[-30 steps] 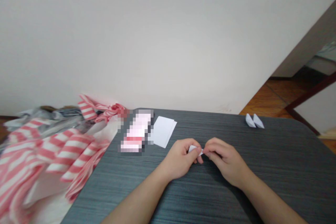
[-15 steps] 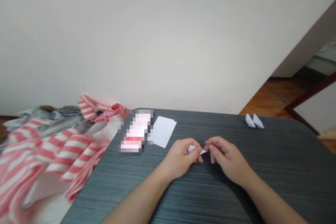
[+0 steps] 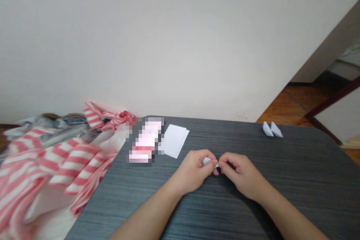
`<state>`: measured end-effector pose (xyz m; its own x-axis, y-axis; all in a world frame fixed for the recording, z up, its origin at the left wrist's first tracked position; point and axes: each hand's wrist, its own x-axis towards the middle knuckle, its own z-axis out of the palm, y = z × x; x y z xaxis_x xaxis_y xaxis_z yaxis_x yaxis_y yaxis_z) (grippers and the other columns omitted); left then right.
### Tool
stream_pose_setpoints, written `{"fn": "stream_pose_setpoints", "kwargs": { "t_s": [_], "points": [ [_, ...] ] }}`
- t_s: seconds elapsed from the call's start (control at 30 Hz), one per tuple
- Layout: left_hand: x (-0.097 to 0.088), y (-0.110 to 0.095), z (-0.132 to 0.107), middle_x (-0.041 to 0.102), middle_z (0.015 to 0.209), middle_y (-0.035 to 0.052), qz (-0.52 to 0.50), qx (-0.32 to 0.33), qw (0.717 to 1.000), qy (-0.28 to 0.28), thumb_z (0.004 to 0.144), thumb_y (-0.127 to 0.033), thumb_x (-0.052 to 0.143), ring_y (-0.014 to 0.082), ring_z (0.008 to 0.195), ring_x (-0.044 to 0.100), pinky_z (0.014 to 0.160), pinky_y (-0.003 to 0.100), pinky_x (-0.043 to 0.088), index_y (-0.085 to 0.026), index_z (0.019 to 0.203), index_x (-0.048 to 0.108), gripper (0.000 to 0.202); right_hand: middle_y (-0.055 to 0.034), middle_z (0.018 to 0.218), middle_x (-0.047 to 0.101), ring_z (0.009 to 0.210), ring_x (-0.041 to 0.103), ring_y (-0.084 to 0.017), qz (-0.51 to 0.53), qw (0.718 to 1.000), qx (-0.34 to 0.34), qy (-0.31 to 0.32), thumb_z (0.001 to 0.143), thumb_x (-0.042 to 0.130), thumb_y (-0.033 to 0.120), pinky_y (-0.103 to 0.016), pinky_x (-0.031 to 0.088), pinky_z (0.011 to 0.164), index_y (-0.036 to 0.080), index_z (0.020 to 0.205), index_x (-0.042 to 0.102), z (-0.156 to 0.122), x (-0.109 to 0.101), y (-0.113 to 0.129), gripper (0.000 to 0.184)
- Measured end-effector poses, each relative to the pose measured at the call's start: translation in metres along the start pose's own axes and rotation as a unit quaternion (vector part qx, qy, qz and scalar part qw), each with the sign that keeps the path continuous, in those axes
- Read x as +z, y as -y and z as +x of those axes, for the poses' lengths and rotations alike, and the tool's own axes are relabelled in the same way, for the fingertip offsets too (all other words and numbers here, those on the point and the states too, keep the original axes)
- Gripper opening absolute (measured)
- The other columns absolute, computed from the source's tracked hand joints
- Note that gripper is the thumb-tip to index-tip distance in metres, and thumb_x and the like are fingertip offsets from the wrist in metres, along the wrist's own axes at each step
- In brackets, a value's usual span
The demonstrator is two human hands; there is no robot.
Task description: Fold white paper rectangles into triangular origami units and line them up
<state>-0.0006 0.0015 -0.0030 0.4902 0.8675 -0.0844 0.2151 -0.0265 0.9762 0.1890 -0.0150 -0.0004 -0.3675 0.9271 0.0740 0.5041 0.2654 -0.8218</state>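
Note:
A small piece of folded white paper (image 3: 206,161) is pinched in my left hand (image 3: 197,170), thumb on top and the other fingers curled behind it. My right hand (image 3: 239,172) has thumb and forefinger closed at the paper's right tip, close against the left fingertips. Much of the paper is hidden by the fingers, so its full shape does not show. Both hands are just above the dark wood-grained table (image 3: 197,213).
A few flat white paper sheets (image 3: 174,140) lie left of centre, beside a pixelated pinkish object (image 3: 147,138). Two folded white paper shapes (image 3: 272,129) stand at the far right. Red-and-white striped cloth (image 3: 73,161) is heaped left of the table; a wall (image 3: 180,45) rises behind.
My right hand has moved slightly left and down, and its thumb and forefinger have closed on the paper's tip. Less of the tip shows. The left hand has barely shifted.

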Motion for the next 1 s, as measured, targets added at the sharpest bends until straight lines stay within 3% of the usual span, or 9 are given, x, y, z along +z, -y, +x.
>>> {"fn": "stream_pose_setpoints", "kwargs": {
  "t_s": [0.4, 1.0],
  "points": [
    [-0.0004, 0.0039, 0.0011, 0.072, 0.073, 0.0027, 0.013, -0.003, 1.0, -0.005, 0.091, -0.03, 0.052, 0.0116, 0.063, 0.059, 0.059, 0.021, 0.041, -0.016, 0.083, 0.066, 0.021, 0.0013, 0.066, 0.061, 0.061, 0.054, -0.013, 0.009, 1.0, 0.028, -0.012, 0.092, 0.052, 0.02, -0.023, 0.04, 0.06, 0.018, 0.075, 0.065, -0.0008, -0.0002, -0.0015, 0.021],
    [-0.0004, -0.0004, 0.0001, 0.072, 0.071, 0.0023, 0.02, 0.01, 1.0, -0.008, 0.089, -0.026, 0.054, 0.0115, 0.064, 0.059, 0.063, 0.021, 0.043, -0.016, 0.081, 0.066, 0.018, 0.0003, 0.07, 0.064, 0.066, 0.058, -0.014, -0.011, 1.0, -0.002, -0.016, 0.092, 0.052, 0.018, -0.024, 0.042, 0.064, 0.018, 0.074, 0.064, -0.0009, 0.0007, -0.0015, 0.022]
  ]
}}
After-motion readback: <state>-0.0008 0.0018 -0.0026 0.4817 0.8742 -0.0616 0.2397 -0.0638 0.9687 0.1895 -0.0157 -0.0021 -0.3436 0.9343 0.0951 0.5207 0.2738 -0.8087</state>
